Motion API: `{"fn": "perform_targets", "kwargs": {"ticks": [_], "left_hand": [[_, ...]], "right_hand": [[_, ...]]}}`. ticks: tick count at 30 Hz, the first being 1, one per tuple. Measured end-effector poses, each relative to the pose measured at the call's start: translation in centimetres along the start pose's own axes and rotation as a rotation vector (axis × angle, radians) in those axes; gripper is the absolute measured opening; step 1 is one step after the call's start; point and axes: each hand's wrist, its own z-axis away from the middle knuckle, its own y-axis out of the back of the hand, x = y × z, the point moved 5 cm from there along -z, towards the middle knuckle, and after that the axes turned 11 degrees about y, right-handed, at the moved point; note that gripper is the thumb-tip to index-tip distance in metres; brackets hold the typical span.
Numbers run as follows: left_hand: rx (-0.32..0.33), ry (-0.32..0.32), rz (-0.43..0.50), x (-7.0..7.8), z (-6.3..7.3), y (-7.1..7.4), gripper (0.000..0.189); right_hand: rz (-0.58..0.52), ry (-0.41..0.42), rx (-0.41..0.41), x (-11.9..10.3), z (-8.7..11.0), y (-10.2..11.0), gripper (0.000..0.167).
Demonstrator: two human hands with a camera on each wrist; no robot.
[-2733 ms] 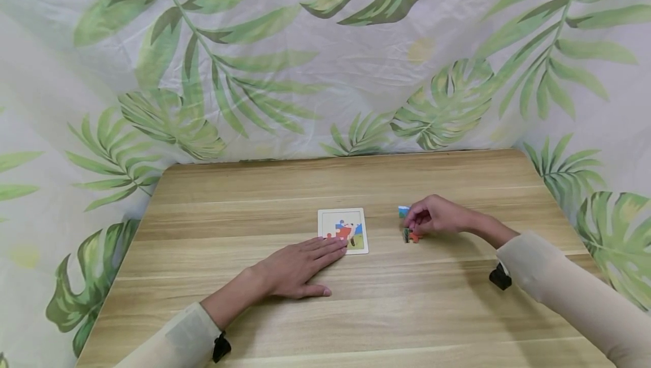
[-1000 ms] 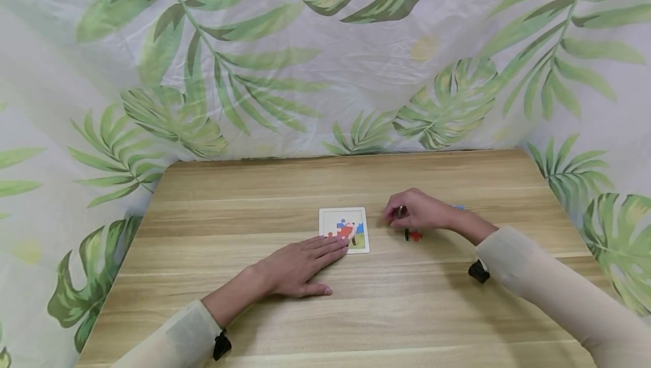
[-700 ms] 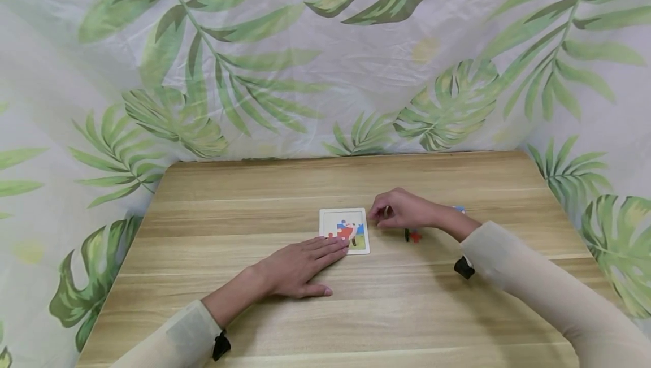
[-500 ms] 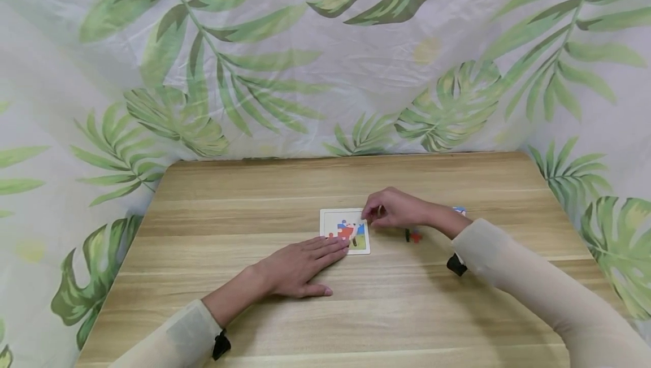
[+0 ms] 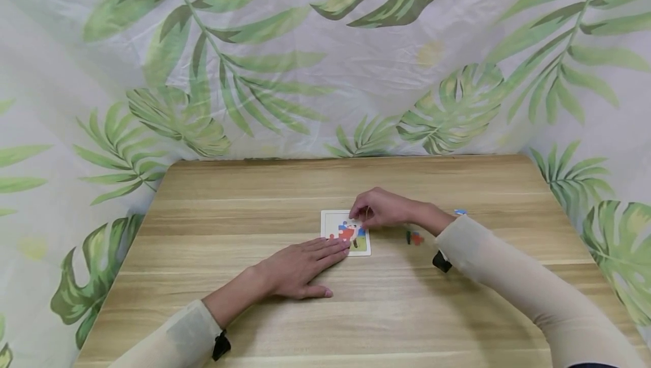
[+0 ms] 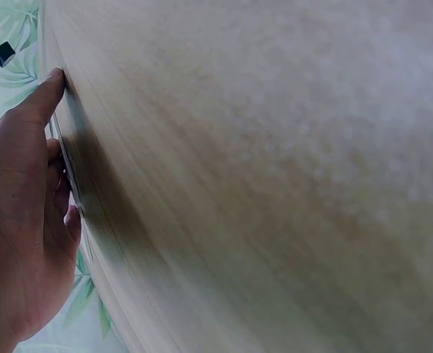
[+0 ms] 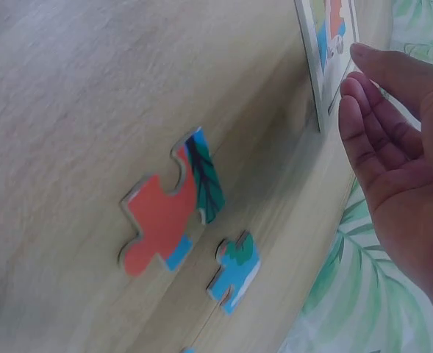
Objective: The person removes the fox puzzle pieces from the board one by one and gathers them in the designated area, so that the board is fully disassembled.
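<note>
A square jigsaw board [image 5: 329, 218] with a pale rim and a partly filled picture of a red-clothed figure lies mid-table. My left hand [image 5: 300, 269] rests flat on its lower left part, fingers straight, covering some of it. Over the board's upper right corner, my right hand [image 5: 383, 210] pinches what looks like a small puzzle piece, mostly hidden by the fingers. The right wrist view shows the thumb and fingertips close to the board's edge. A red and dark green puzzle piece [image 7: 165, 220] and a blue-green one [image 7: 234, 268] lie beside that hand.
Another blue piece [image 5: 460, 211] lies on the wooden table [image 5: 244, 193], just behind the right forearm. A leaf-patterned cloth [image 5: 285, 91] hangs behind and around the table. Both sleeved forearms reach in from the front corners.
My right hand has left the loose pieces and moved left to the board's upper right corner. The loose blue piece behind the forearm has come into view. The left hand stays put.
</note>
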Motion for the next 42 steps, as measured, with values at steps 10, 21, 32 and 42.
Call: {"fn": "perform_targets", "kwargs": {"ticks": [10, 21, 32, 42], "left_hand": [[0.031, -0.019, -0.017, 0.1, 0.0, 0.0, 0.084], [0.081, -0.054, -0.037, 0.3, 0.0, 0.2, 0.084], [0.055, -0.034, -0.038, 0.2, -0.1, 0.1, 0.085], [0.031, -0.015, -0.042, 0.1, -0.3, -0.1, 0.085]], "right_hand": [[-0.002, 0.011, -0.016, -0.1, -1.1, -1.2, 0.029], [0.118, 0.027, -0.001, -0.2, -1.6, -1.8, 0.031], [0.115, 0.006, -0.001, -0.2, -1.7, -1.9, 0.031], [0.052, -0.027, 0.007, 0.5, -1.9, -1.9, 0.029]]}}
